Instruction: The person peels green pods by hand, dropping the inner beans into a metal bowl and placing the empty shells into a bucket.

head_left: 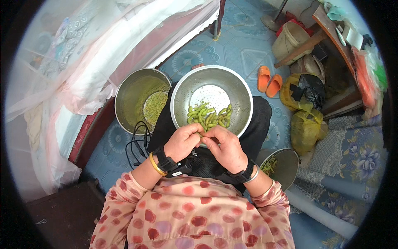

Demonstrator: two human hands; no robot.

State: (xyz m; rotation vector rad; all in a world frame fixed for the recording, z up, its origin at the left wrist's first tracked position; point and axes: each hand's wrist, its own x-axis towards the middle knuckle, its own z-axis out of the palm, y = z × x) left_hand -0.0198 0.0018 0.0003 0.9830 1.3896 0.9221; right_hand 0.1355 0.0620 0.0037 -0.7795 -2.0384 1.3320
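On my lap rests a perforated metal colander (242, 89) with a pile of green soybean pods (209, 116) toward its near side. Both hands meet at its near rim. My left hand (182, 141) is closed, its thumb and finger pinching a green pod (201, 136). My right hand (226, 148) pinches the same pod from the other side. Most of that pod is hidden by the fingers. To the left, a metal pot (124, 99) on the floor holds shelled green beans (155, 108). Low on the right stands a metal bucket (290, 166) with green pods or husks (270, 166) inside.
Black cables (137, 145) lie by the pot. Orange slippers (268, 82) sit on the blue tiled floor (236, 41). A netted bed (137, 54) is at left. Yellow bags (306, 128), a pale bucket (290, 43) and a wooden table (338, 39) are at right.
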